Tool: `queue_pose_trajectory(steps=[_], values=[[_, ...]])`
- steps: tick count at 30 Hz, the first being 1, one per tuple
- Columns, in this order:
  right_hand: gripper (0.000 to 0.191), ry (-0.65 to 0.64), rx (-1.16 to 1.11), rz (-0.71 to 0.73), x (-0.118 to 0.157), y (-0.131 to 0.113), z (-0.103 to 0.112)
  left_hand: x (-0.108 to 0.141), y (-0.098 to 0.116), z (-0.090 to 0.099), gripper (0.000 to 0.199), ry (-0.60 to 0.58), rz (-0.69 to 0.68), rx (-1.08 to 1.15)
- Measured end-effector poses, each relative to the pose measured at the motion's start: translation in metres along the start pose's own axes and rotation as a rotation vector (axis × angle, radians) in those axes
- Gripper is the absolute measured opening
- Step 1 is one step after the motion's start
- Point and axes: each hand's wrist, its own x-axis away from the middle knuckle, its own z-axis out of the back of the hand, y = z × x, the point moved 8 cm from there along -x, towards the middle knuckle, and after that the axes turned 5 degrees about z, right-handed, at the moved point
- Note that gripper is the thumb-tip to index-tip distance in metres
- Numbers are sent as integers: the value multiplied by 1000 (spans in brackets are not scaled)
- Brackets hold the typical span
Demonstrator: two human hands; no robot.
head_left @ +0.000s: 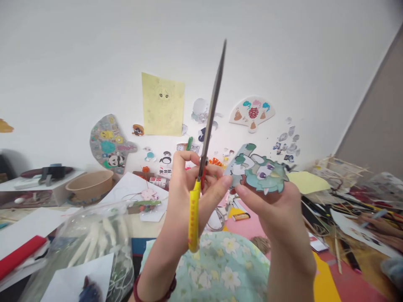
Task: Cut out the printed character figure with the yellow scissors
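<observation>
Left hand (182,197): curled around near-upright scissors (207,138) | right hand (275,205), nearer cutout: pinching paper cutout (267,174) right of scissors

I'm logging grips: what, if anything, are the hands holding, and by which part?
Left hand: scissors, near the pivot. Right hand: paper cutout, by its lower edge.

Remotely, I see a craft workspace. Beyond the left hand (180,191) hang a pale-yellow rectangular paper drawing (163,115) and a black-and-white penguin cutout (165,158).
</observation>
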Motion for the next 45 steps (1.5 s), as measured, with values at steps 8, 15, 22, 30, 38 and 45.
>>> queue_pose_trajectory(steps=[8,15,22,30,38,45], values=[[21,-80,-69,-28,-3,0,-14,-2,-2,10,47,112,-93,68],[30,-105,-148,6,-1,4,-20,-2,0,9,45,126,-112,108],[12,-130,-32,-18,-2,11,-6,0,7,16,42,190,-175,78],[14,-115,-25,-18,-3,6,-10,0,16,23,37,213,-223,26],[18,-56,-21,64,-1,3,-10,-1,7,16,46,150,-132,63],[15,77,-54,90,-3,1,0,-4,2,11,37,48,-185,-81]])
